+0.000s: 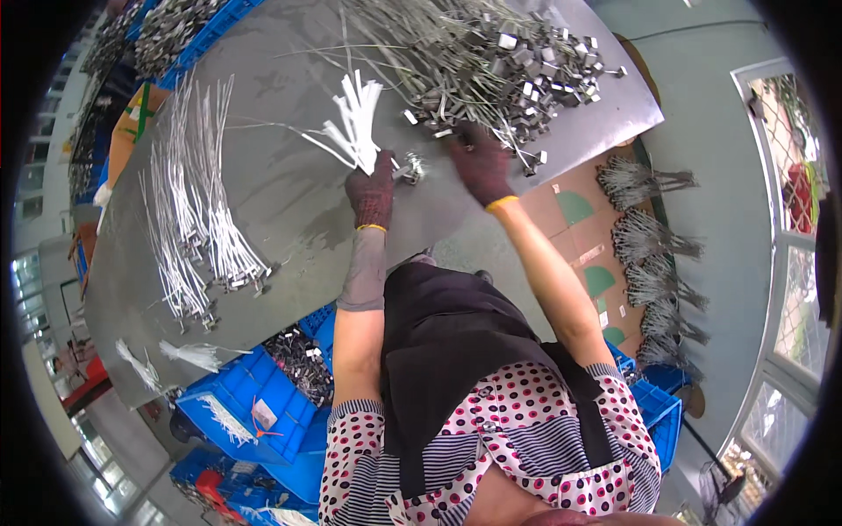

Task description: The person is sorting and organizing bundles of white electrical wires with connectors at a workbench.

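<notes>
My left hand (373,188), in a dark red knit glove, is closed round a bundle of thin strips (355,118). Their pale ends fan out away from me, bright white in the light. Small shiny metal ends (412,167) show just right of that fist. My right hand (481,167), gloved alike and smeared by motion, is at the near edge of a big heap of thin metal strips with block-shaped heads (526,74). Its fingers are too blurred to tell whether they hold a strip.
Sorted strip bundles (210,237) lie at left on the grey metal table (298,210). Blue crates (250,403) stand below its near edge. More bundles (653,237) hang or lie in a row beside brown cardboard (574,210) at right. A blue bin (206,44) of parts sits far left.
</notes>
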`<state>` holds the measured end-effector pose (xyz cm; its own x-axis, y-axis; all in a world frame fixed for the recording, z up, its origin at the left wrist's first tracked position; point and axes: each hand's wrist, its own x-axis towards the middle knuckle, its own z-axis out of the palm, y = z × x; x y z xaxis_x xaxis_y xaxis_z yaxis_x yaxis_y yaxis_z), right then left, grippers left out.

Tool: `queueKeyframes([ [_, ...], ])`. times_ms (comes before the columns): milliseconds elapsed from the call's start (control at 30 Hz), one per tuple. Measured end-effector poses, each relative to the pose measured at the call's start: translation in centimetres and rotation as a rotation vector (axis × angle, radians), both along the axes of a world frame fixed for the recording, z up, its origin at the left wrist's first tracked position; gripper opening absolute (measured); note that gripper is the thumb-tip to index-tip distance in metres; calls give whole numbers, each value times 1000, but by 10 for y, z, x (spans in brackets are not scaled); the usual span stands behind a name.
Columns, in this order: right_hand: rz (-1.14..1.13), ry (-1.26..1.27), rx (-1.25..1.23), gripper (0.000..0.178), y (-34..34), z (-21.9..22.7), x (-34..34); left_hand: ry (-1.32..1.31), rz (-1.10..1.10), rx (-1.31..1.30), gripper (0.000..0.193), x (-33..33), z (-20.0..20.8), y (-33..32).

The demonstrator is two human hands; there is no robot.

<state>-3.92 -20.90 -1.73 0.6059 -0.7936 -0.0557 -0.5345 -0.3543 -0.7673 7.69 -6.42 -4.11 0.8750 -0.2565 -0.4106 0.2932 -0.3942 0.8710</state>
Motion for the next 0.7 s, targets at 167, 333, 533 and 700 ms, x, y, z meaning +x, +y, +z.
queueKeyframes([
  [167,-104,210,-530,32,-55,-56,-81,-457,145,244,43,44,-30,51],
  [333,65,378,-612,30,-64,-68,-98,15,387,-202,26,30,-15,78],
  [533,21,520,-575,24,-73,-69,-89,248,43,-429,29,-61,-30,122],
  [700,51,579,-516,31,-80,-58,-89,330,-718,-186,31,-147,-1,149],
])
